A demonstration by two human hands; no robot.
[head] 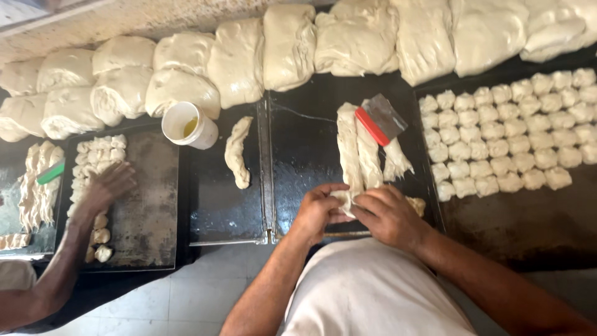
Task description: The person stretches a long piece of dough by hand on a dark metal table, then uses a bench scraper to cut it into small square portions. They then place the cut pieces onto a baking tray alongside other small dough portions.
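My left hand [317,210] and my right hand [390,215] meet at the near end of a long pale dough strip [348,149] lying on a dark oiled tray [298,155]. Both pinch a small lump of dough [343,198] between them. Two more dough strips [368,155] lie just to the right. A scraper with a red handle and a metal blade [379,119] rests across their far ends.
Rows of several small dough pieces [510,130] fill the tray on the right. Big dough mounds [286,50] line the back. A white cup of yellow oil [186,124] and a lone dough strip [238,152] sit left. Another person's hand [109,186] arranges pieces on the left tray.
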